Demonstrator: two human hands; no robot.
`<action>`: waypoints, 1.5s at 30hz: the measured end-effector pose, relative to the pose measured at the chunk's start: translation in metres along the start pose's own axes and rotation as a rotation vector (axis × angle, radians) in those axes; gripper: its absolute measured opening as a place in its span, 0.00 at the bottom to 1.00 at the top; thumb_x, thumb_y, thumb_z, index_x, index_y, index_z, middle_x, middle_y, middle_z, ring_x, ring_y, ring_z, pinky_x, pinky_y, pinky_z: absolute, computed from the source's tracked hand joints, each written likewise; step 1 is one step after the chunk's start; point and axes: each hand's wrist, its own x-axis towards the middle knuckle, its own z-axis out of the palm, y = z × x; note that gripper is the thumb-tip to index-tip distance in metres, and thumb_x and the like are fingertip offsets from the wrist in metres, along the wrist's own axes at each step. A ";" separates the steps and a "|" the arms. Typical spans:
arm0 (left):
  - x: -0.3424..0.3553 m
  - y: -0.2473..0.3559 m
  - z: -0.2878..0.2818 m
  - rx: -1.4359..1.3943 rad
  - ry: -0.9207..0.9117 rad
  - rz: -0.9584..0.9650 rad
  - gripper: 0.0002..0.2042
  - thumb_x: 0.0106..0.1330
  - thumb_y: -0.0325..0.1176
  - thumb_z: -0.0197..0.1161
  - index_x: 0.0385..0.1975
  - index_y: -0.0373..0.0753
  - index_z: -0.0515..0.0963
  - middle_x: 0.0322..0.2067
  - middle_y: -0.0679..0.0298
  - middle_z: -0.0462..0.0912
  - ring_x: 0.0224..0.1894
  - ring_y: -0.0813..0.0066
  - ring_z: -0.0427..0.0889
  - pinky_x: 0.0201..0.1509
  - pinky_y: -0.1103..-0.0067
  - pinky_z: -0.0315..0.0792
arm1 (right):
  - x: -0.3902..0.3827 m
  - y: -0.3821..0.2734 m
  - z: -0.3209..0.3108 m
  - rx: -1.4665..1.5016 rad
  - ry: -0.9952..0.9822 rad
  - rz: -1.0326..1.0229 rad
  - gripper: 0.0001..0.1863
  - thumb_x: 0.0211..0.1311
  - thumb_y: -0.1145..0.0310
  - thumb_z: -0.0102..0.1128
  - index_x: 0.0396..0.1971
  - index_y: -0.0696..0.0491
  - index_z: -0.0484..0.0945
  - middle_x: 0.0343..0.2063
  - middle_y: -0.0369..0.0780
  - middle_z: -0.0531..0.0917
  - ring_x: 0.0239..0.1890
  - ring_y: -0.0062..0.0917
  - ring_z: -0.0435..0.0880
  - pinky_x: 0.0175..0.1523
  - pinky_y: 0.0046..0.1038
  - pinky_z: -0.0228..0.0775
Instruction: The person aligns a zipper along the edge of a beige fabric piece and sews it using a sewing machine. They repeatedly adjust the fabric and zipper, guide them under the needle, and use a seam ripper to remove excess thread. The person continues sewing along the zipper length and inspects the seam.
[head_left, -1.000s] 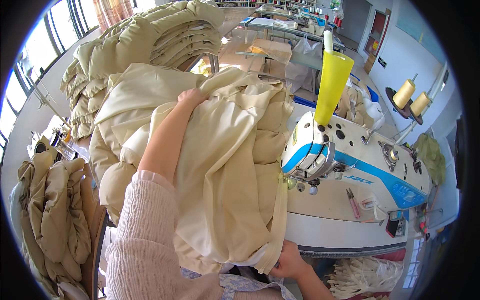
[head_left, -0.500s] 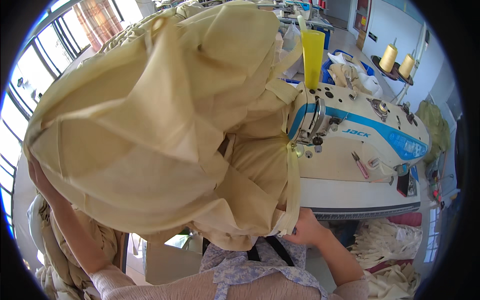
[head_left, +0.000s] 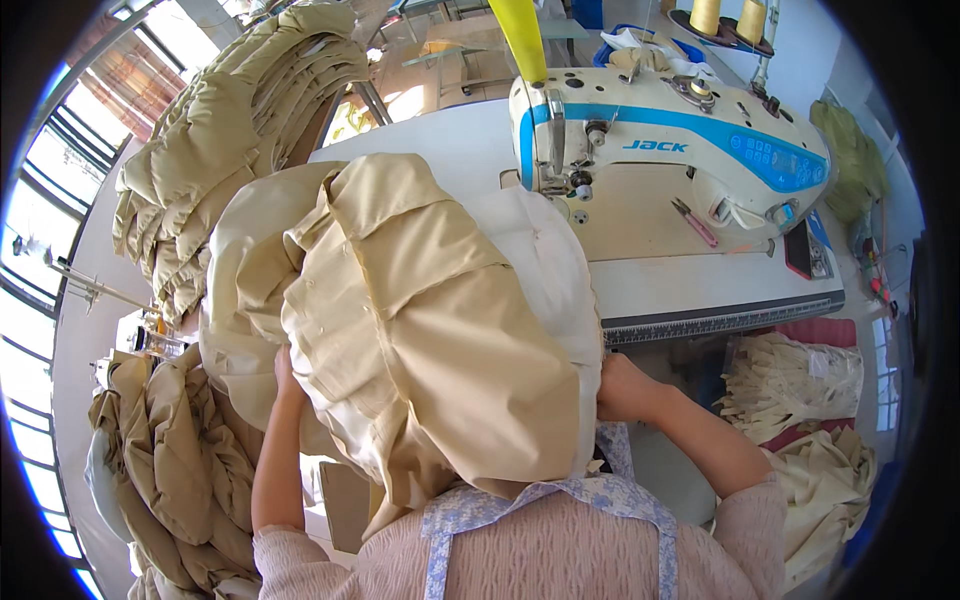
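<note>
A large tan garment (head_left: 455, 330) with white inner fabric (head_left: 545, 250) hangs bunched in front of my body, before the sewing machine (head_left: 665, 135). At its right edge, my right hand (head_left: 628, 388) is closed on the cloth, its fingertips tucked behind the fabric. On the opposite side my left hand (head_left: 286, 368) grips the garment, and cloth covers most of its fingers. The garment is off the needle area and partly overlaps the white table's (head_left: 690, 290) left part.
Puffy tan pieces (head_left: 245, 110) are stacked at the far left, with more tan pieces (head_left: 185, 450) at the near left. Pink-handled thread snips (head_left: 695, 222) lie on the machine bed. Bundled cream strips (head_left: 790, 385) sit at the right. Thread cones (head_left: 705, 15) stand behind.
The garment has come away from the machine's needle area and dropped toward my body, turned so white fabric shows. My left hand has moved inward; the view has shifted.
</note>
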 end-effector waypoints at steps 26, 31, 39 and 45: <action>-0.090 0.245 0.171 0.810 -0.737 1.276 0.28 0.77 0.45 0.56 0.76 0.65 0.61 0.78 0.64 0.56 0.79 0.56 0.57 0.75 0.43 0.55 | 0.009 -0.065 0.103 0.084 0.172 -0.057 0.11 0.55 0.71 0.65 0.39 0.54 0.81 0.42 0.40 0.87 0.49 0.36 0.86 0.56 0.35 0.79; -0.010 0.199 0.142 0.985 -0.575 1.077 0.25 0.79 0.37 0.51 0.74 0.64 0.64 0.70 0.58 0.70 0.69 0.53 0.71 0.72 0.58 0.64 | -0.007 -0.059 0.104 0.124 0.257 0.085 0.08 0.57 0.72 0.67 0.35 0.56 0.80 0.36 0.41 0.86 0.44 0.37 0.86 0.49 0.35 0.79; -0.097 0.257 0.165 0.663 -0.334 1.059 0.17 0.69 0.30 0.63 0.57 0.40 0.79 0.53 0.57 0.82 0.53 0.53 0.83 0.60 0.63 0.75 | -0.028 -0.047 0.074 0.453 0.800 0.578 0.14 0.69 0.61 0.67 0.43 0.57 0.81 0.27 0.40 0.83 0.26 0.28 0.81 0.32 0.30 0.72; -0.139 0.272 0.236 0.479 -0.415 1.354 0.24 0.61 0.26 0.67 0.60 0.38 0.78 0.60 0.57 0.80 0.63 0.57 0.78 0.67 0.63 0.72 | -0.012 -0.018 0.046 0.423 0.398 0.801 0.20 0.68 0.54 0.69 0.41 0.57 0.80 0.18 0.35 0.80 0.19 0.24 0.77 0.27 0.28 0.67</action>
